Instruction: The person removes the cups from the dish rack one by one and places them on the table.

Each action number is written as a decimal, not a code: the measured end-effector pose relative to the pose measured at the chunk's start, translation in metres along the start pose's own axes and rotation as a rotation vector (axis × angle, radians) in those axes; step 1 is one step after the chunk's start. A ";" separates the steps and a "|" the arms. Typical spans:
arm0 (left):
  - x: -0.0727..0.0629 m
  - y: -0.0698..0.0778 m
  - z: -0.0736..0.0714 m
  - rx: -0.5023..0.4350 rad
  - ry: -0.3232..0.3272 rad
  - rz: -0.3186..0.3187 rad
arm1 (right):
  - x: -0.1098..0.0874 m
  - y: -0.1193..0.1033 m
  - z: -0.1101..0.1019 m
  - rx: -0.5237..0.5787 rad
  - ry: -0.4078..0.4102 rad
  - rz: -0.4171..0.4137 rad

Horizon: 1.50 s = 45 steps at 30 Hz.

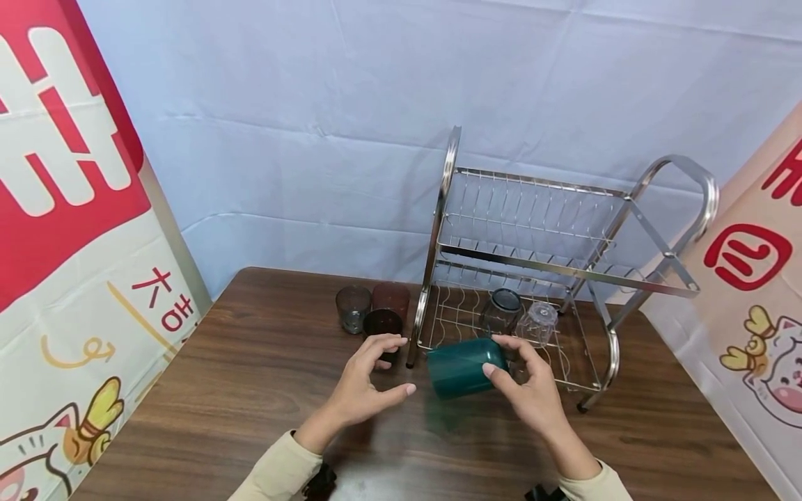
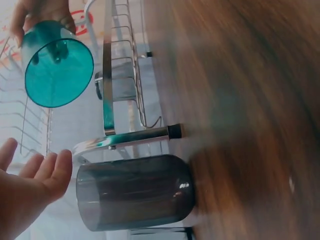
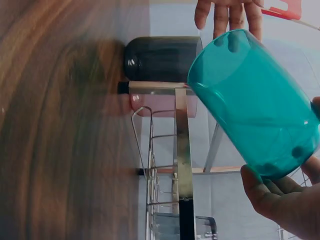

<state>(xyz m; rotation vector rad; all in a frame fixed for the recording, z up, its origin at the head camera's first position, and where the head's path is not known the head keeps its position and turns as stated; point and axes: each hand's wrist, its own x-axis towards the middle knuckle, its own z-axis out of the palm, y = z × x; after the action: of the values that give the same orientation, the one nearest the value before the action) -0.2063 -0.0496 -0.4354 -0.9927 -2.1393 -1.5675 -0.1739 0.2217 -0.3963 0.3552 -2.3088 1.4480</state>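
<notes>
My right hand (image 1: 532,393) grips a teal see-through glass (image 1: 460,370) by its base end, thumb and fingers around it. The glass lies tilted on its side in the air, its open mouth towards my left hand (image 1: 363,390). That hand holds nothing; its fingers are spread and loosely bent near the mouth, apart from the glass in the left wrist view. Beyond the left fingers, a dark grey glass (image 2: 135,192) stands upright on the table. Through the teal wall, right fingertips (image 3: 300,151) show at the base.
A two-tier metal dish rack (image 1: 532,261) stands at the right; its lower tier bears an upside-down dark glass (image 1: 501,313) and a clear glass (image 1: 539,322). Left of it, a grey glass (image 1: 354,307) and a reddish glass (image 1: 392,298) stand on the wooden table (image 1: 263,348).
</notes>
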 end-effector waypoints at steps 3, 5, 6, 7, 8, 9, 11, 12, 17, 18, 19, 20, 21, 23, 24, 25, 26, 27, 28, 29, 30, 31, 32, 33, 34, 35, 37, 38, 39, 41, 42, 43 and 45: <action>0.001 0.004 0.001 -0.094 0.018 -0.010 | -0.001 0.001 0.002 0.087 0.012 0.033; 0.003 0.011 0.000 -0.154 0.025 -0.022 | -0.001 0.002 0.003 0.138 0.018 0.048; 0.004 0.015 -0.001 -0.186 0.024 -0.035 | -0.001 0.002 0.004 0.159 0.021 0.057; 0.005 0.018 -0.001 -0.214 0.021 -0.046 | -0.001 0.002 0.005 0.176 0.024 0.068; 0.007 0.021 -0.002 -0.232 0.015 -0.056 | -0.001 0.002 0.006 0.188 0.027 0.082; 0.008 0.024 -0.002 -0.243 0.008 -0.064 | -0.001 0.002 0.007 0.205 0.028 0.099; 0.009 0.021 0.001 -0.263 -0.015 -0.092 | -0.001 0.003 0.008 0.240 0.024 0.133; 0.009 0.016 0.003 -0.270 -0.031 -0.103 | 0.000 0.003 0.009 0.252 0.021 0.150; 0.007 -0.009 0.013 -0.306 -0.091 -0.165 | 0.003 0.007 0.014 0.329 0.007 0.235; 0.008 -0.009 0.014 -0.311 -0.099 -0.178 | 0.004 0.007 0.015 0.358 0.006 0.255; 0.008 -0.008 0.014 -0.318 -0.104 -0.189 | 0.004 0.007 0.017 0.393 0.006 0.275; 0.009 -0.007 0.015 -0.330 -0.107 -0.196 | 0.005 0.007 0.018 0.431 0.005 0.292; 0.010 -0.005 0.015 -0.344 -0.108 -0.201 | 0.005 0.007 0.019 0.466 0.004 0.305; 0.012 0.001 0.014 -0.385 -0.108 -0.209 | 0.006 0.008 0.021 0.526 -0.002 0.325; 0.013 0.004 0.014 -0.408 -0.106 -0.208 | 0.006 0.008 0.022 0.544 -0.005 0.332; 0.014 0.007 0.013 -0.430 -0.105 -0.209 | 0.006 0.007 0.023 0.558 -0.007 0.338; 0.015 0.010 0.013 -0.449 -0.103 -0.209 | 0.006 0.007 0.024 0.567 -0.010 0.342; 0.016 0.012 0.012 -0.462 -0.099 -0.213 | 0.006 0.006 0.025 0.572 -0.014 0.346; 0.017 0.012 0.012 -0.474 -0.094 -0.217 | 0.006 0.006 0.025 0.576 -0.016 0.350; 0.018 0.013 0.012 -0.484 -0.089 -0.219 | 0.007 0.005 0.026 0.579 -0.017 0.356; 0.019 0.013 0.013 -0.491 -0.084 -0.219 | 0.007 0.005 0.027 0.582 -0.017 0.361; 0.019 0.013 0.013 -0.498 -0.079 -0.220 | 0.007 0.005 0.027 0.585 -0.018 0.366; 0.019 0.012 0.013 -0.506 -0.073 -0.215 | 0.008 0.004 0.027 0.587 -0.018 0.371; 0.020 0.012 0.014 -0.513 -0.066 -0.209 | 0.008 0.004 0.027 0.587 -0.018 0.374; 0.020 0.012 0.014 -0.519 -0.062 -0.204 | 0.008 0.004 0.027 0.588 -0.020 0.377; 0.020 0.012 0.014 -0.525 -0.059 -0.200 | 0.009 0.004 0.027 0.590 -0.024 0.377; 0.019 0.012 0.015 -0.536 -0.054 -0.189 | 0.008 0.003 0.025 0.598 -0.043 0.365; 0.019 0.013 0.014 -0.537 -0.053 -0.181 | 0.007 0.002 0.024 0.603 -0.058 0.351; 0.018 0.014 0.014 -0.540 -0.048 -0.177 | 0.006 0.001 0.023 0.607 -0.075 0.331; 0.017 0.016 0.012 -0.545 -0.033 -0.169 | 0.005 -0.001 0.022 0.612 -0.108 0.288; 0.016 0.017 0.011 -0.548 -0.024 -0.164 | 0.004 -0.002 0.021 0.614 -0.124 0.268; 0.016 0.018 0.010 -0.548 -0.016 -0.159 | 0.003 -0.003 0.021 0.613 -0.137 0.250; 0.015 0.020 0.008 -0.547 0.003 -0.150 | 0.003 -0.004 0.021 0.606 -0.151 0.229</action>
<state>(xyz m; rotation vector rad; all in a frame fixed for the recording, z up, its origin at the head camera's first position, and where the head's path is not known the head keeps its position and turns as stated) -0.2022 -0.0339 -0.4145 -0.9898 -1.8496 -2.2970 -0.1785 0.2010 -0.4000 0.3821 -2.0181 2.3030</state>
